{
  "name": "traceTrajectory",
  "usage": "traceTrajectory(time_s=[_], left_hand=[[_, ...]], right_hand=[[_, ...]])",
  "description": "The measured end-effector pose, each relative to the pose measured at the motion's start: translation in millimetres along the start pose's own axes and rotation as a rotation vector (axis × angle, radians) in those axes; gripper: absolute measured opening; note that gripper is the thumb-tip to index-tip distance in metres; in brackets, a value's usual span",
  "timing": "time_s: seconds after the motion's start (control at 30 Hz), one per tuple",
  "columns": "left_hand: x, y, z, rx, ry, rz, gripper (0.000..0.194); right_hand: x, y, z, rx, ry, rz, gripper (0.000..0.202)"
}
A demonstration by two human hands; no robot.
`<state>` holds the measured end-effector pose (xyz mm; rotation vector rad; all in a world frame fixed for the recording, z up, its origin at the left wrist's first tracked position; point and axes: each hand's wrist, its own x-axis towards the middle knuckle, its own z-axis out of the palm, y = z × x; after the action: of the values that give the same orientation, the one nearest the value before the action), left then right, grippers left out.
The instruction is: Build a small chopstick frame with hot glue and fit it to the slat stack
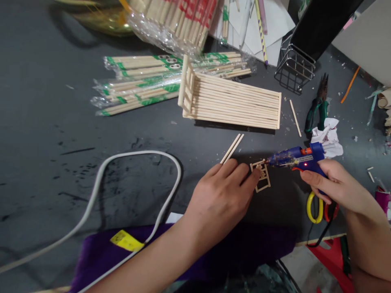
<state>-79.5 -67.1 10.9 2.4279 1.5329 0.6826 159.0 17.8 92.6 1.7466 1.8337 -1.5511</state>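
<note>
My right hand [339, 179] grips a blue hot glue gun [287, 156], a red light glowing on its side. The gun's nozzle meets the upper edge of a small wooden stick frame [269, 181] on the table. My left hand [221, 189] is closed, its fingertips on that frame; the thumb is hidden. Two short wooden sticks [233, 147] poke out beyond the left knuckles; whether the hand touches them I cannot tell. Farther back lies a bed-shaped piece made of wooden sticks [235, 101], a ladder-like end standing at its left.
Wrapped chopsticks [137, 87] and a larger bag of them [174, 20] lie behind. Pliers [319, 101], crumpled paper [328, 136], a wire stand [295, 65] and yellow-handled scissors [314, 207] are at right. A white cable [100, 175] loops at left, near purple cloth [94, 252].
</note>
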Motion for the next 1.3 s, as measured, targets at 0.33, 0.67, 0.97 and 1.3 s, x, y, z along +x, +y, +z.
traceTrajectory(time_s=[0.33, 0.67, 0.97, 1.3], left_hand=[[-0.1, 0.1, -0.6, -0.001, -0.016, -0.002, 0.024], [0.2, 0.0, -1.1, -0.012, -0.008, 0.001, 0.025], [-0.4, -0.2, -1.7, -0.001, -0.051, -0.004, 0.024], [0.1, 1.2, 0.7, -0.001, -0.017, 0.002, 0.025]], right_hand=[[-2.2, -1.8, -0.6, 0.04, 0.008, -0.012, 0.056], [0.9, -0.1, -0.9, 0.008, -0.006, -0.013, 0.056], [0.9, -1.7, -1.0, 0.002, 0.001, -0.02, 0.058], [1.4, 2.3, -1.2, 0.005, -0.006, -0.025, 0.059]])
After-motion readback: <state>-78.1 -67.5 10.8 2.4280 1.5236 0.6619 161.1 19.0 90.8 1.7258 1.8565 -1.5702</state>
